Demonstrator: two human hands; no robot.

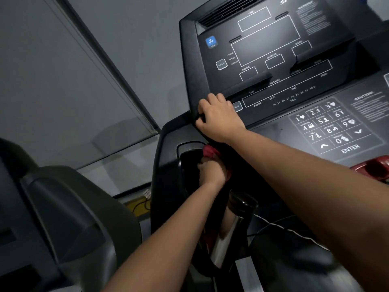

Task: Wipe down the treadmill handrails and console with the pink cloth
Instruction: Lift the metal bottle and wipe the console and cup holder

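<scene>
The treadmill console (271, 49) fills the upper right, black with white-outlined displays and a number keypad (328, 125). My right hand (219, 116) grips the console's lower left edge, fingers curled over the rim. Below it my left hand (211, 171) holds the bunched pink cloth (210, 151) inside the dark cup-holder recess (189, 157) at the console's left side. Most of the cloth is hidden by my hand. A chrome-and-black handrail grip (237, 218) runs down beneath my left wrist.
A red safety key or stop knob (372, 167) sits at the right edge. Another dark machine (63, 218) stands at lower left. A grey wall and glass panel (73, 91) lie behind. Yellow item and cables (139, 205) lie on the floor.
</scene>
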